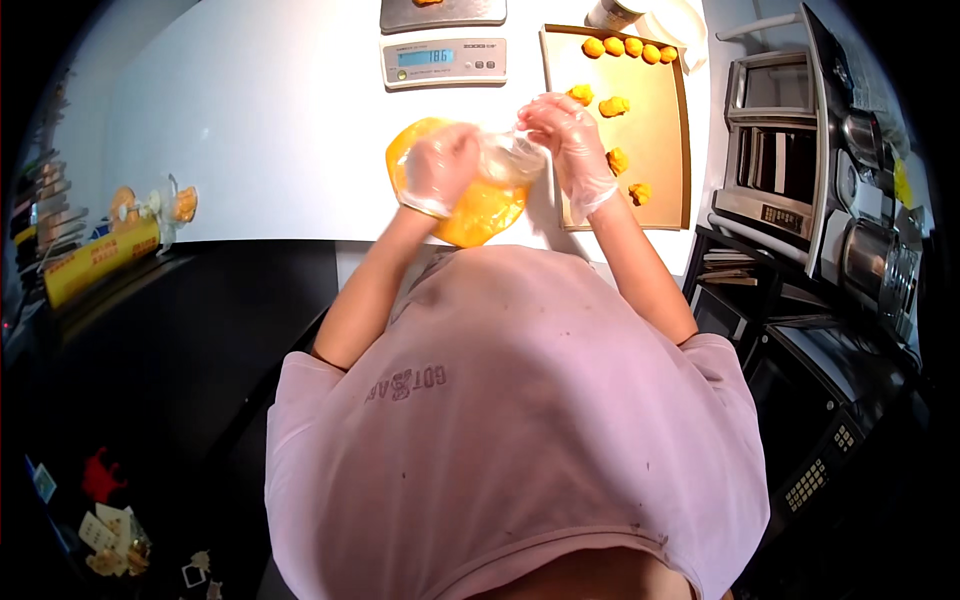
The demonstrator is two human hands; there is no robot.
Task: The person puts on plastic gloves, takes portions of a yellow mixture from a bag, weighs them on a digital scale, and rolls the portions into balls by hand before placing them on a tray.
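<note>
Both my hands wear clear plastic gloves. A clear plastic bag [487, 210] of yellow-orange filling or dough lies at the table's near edge. My left hand [442, 166] is closed on its gathered film. At the bag's upper right corner, my right hand [566, 139] has bent fingers by the loose film; whether they pinch it is unclear. Beyond the bag, a digital kitchen scale [444, 63] carries a yellow piece [429, 2] on its metal plate. To the right, a shallow tray [652, 211] holds a row of smooth yellow balls [634, 48] and several rough lumps [614, 106].
A can [615, 13] stands behind the tray beside a white container [679, 26]. On the right are a rack [772, 142] with appliances and metal pots [870, 259]. A yellow box-like package [103, 259] sits off the table's left front edge.
</note>
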